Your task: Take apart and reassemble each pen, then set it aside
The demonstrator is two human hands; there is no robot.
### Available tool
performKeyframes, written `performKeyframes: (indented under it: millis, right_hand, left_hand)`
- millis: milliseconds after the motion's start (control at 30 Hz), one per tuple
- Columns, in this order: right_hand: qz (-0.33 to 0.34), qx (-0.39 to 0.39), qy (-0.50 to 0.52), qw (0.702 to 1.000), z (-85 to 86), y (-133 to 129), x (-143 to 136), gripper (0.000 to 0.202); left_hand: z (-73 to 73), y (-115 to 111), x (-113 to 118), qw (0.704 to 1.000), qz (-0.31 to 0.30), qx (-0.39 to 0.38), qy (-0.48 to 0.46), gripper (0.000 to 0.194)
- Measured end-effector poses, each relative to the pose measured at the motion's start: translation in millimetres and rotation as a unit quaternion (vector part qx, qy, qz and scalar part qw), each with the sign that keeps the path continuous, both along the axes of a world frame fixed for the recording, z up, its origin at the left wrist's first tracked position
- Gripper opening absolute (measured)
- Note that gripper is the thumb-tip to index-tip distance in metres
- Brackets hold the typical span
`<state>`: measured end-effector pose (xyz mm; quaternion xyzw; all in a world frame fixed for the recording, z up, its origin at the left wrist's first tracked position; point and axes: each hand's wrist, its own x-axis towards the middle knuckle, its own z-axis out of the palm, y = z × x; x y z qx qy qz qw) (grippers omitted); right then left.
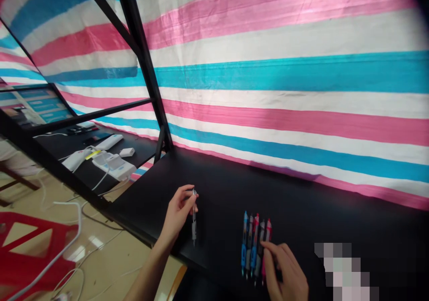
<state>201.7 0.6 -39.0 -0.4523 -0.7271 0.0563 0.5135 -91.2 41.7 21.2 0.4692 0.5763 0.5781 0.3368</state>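
Pens [255,243] are blue, red and grey; sheeting [284,74] striped pink-white-blue.

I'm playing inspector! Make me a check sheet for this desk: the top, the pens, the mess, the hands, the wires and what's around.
Surface: black tabletop, smooth where it shows.
Pens: row of five pens side by side, writing tips toward the near edge; one grey-gripped pen apart from them.
Clutter: white power strips on the neighbouring table; a blocky patch at lower right hides part of the view.
Hands: left hand holds the grey-gripped pen near its top; right hand has its fingers at the row's right end, touching or not unclear.
Cables: white cable across a red stool; others on the floor.
Surroundings: striped sheet behind, black frame at left.
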Motion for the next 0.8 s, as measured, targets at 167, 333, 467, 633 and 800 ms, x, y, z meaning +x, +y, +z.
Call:
performKeyframes:
  millis: [167,333,467,633,800]
  right_hand:
    - [0.01,-0.047,-0.007,0.999,0.9,-1,3,0.016]
    - [0.013,-0.086,0.041,0.995,5.0,-3,3,0.016]
    - [0.008,-0.108,0.075,0.991,8.2,-5,1,0.015]
    - [-0.003,-0.107,0.09,0.99,12.0,-5,-2,0.015]
    - [-0.003,-0.097,0.093,0.991,17.2,-5,-3,0.015]
  left_hand:
    - [-14.5,10,-11,0.986,0.022,-0.007,0.164,0.026]
    - [-20.2,8,-13,0.956,0.048,0.014,0.29,0.024]
    - [-18.7,2,-6,0.933,0.061,0.05,0.352,0.029]
    - [-12.9,-11,37,0.899,-0.097,0.125,0.409,0.03]
    - [-12.3,-17,74,0.787,-0.301,0.17,0.511,0.047]
